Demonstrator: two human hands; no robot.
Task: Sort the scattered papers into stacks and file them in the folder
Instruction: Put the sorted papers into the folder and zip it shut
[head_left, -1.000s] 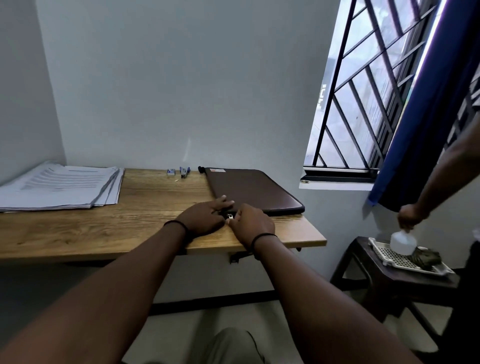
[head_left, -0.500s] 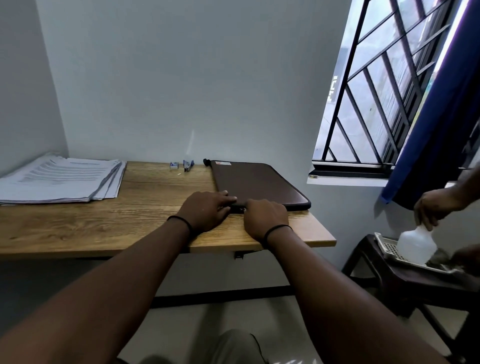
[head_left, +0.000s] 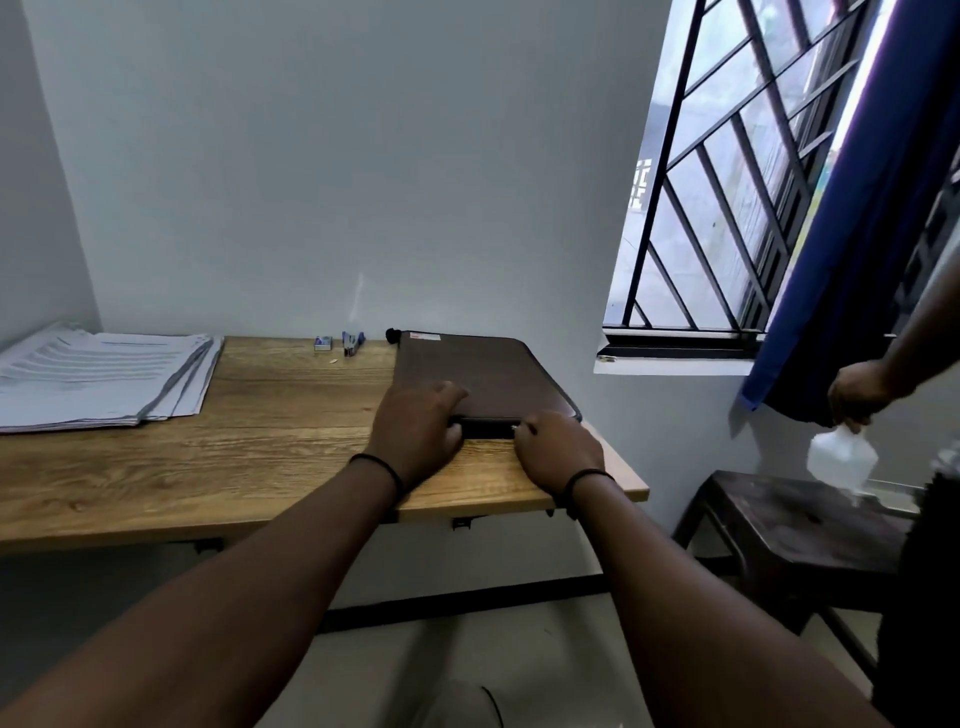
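My left hand (head_left: 415, 436) lies at the middle of the frame on the near left corner of the dark brown zippered folder (head_left: 483, 376), fingers curled over its top and thumb against its dark front edge, so it holds that corner. My right hand (head_left: 558, 452) sits just to the right of it at the same front edge, fingers bent and pinching what looks like the small metal zip pull (head_left: 515, 427); the pull is too small for me to be sure. A thin black band circles each of my wrists.

The folder lies flat and closed on the right end of the long wooden table (head_left: 260, 447), its far corner close to the grey wall. The stack of white printed papers (head_left: 104, 371) rests at the left edge of the frame on the far left part of the table, well apart from the folder, its sheets slightly fanned. Between them, along the wall, sit a small blue-and-white box (head_left: 322, 343) and a little blue stapler (head_left: 352, 343).

At the right edge of the frame another person's hand (head_left: 857, 397) holds a white plastic bottle (head_left: 841, 454) above a dark wooden stool (head_left: 795, 525), below a blue curtain (head_left: 852, 234) and a barred window (head_left: 727, 182).
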